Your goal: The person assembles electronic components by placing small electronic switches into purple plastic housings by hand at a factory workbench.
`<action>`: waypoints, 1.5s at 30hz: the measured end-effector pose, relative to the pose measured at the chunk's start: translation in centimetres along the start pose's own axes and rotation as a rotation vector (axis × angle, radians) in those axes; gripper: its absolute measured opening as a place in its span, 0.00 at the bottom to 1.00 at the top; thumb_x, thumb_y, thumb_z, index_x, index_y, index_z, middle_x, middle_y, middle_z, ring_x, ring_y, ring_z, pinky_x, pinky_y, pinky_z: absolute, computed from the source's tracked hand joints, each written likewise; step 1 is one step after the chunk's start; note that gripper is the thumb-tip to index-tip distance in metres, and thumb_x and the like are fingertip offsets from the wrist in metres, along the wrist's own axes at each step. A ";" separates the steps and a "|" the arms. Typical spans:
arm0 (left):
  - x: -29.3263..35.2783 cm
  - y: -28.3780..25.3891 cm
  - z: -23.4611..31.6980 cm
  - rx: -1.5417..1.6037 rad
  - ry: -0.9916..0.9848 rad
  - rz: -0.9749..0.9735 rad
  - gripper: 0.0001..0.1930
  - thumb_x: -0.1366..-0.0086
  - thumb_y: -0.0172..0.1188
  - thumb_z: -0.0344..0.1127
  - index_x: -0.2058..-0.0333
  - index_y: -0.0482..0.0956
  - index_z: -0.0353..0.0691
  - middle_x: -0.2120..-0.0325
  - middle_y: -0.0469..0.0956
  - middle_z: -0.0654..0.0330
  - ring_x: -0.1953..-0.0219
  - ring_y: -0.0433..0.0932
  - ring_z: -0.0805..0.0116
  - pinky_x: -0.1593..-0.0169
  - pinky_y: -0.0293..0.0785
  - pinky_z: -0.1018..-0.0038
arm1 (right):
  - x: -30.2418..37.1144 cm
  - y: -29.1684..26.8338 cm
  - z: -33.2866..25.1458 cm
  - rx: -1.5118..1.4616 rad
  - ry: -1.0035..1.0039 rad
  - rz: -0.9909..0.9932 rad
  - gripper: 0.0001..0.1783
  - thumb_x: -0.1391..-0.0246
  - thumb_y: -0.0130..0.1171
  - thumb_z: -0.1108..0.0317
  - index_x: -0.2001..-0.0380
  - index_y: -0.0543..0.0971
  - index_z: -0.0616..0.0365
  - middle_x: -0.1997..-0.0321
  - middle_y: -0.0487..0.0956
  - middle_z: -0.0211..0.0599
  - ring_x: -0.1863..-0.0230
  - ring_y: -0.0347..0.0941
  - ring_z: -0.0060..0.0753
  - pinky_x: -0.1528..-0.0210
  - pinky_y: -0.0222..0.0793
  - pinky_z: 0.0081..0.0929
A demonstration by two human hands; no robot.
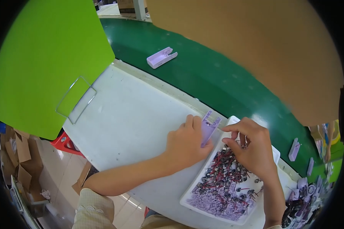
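My left hand [187,141] is closed round a light purple plastic housing [207,131], a long open shell with two prongs at its far end. Small details sit inside the shell near those prongs. Close to its right side is my right hand [252,143], thumb and forefinger bent toward the housing and the other fingers curled. Anything between those fingertips is too small to make out. Below the right hand lies a white tray [187,196]. It holds a pile of small dark parts with red wires [227,166] and, at the near end, many small purple plastic pieces [214,202].
Another purple housing [161,58] rests on the green belt [202,80] beyond the white tabletop [130,110]. More purple pieces [294,149] lie farther right, near a heap of purple and dark parts [304,198]. A green panel [49,65] and wire handle [76,100] border the left.
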State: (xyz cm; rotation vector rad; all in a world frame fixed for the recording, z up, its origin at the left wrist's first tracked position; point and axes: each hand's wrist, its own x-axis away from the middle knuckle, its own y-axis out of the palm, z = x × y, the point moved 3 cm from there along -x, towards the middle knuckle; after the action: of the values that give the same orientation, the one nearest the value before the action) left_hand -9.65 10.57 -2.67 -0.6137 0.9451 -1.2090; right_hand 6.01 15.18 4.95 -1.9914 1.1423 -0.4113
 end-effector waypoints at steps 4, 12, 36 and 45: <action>-0.1 -0.1 0.0 -0.070 -0.019 -0.020 0.25 0.50 0.67 0.46 0.65 0.65 0.36 0.69 0.71 0.52 0.76 0.78 0.50 0.76 0.75 0.60 | 0.5 0.3 0.5 0.001 -0.069 0.068 0.10 0.57 0.68 0.77 0.67 0.83 0.58 0.72 0.77 0.38 0.75 0.76 0.35 0.70 0.73 0.28; -0.1 0.0 0.1 -0.075 -0.045 -0.140 0.27 0.51 0.68 0.46 0.61 0.64 0.36 0.66 0.70 0.52 0.69 0.80 0.51 0.73 0.77 0.58 | -2.8 4.3 2.0 0.170 -0.096 0.172 0.03 0.57 0.64 0.73 0.75 0.82 0.59 0.71 0.78 0.40 0.68 0.77 0.46 0.65 0.73 0.39; -0.4 -0.4 0.0 -0.037 -0.049 -0.053 0.23 0.48 0.66 0.46 0.66 0.67 0.36 0.71 0.72 0.53 0.74 0.79 0.51 0.74 0.75 0.59 | -2.4 1.0 0.2 0.190 0.050 0.025 0.12 0.55 0.65 0.74 0.64 0.82 0.62 0.71 0.79 0.45 0.69 0.77 0.47 0.62 0.72 0.40; -4.7 -0.8 -0.1 -0.186 0.002 0.059 0.18 0.47 0.65 0.46 0.66 0.71 0.38 0.68 0.75 0.54 0.68 0.78 0.52 0.68 0.75 0.58 | 9.3 -5.4 5.2 0.211 0.284 0.026 0.15 0.58 0.69 0.73 0.62 0.82 0.61 0.70 0.77 0.40 0.65 0.75 0.42 0.63 0.70 0.36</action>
State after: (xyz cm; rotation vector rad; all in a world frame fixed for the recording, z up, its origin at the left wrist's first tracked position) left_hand -10.44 14.83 -0.79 -0.7272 1.0777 -1.0765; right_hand 17.37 11.40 4.77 -1.7703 1.2396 -0.7880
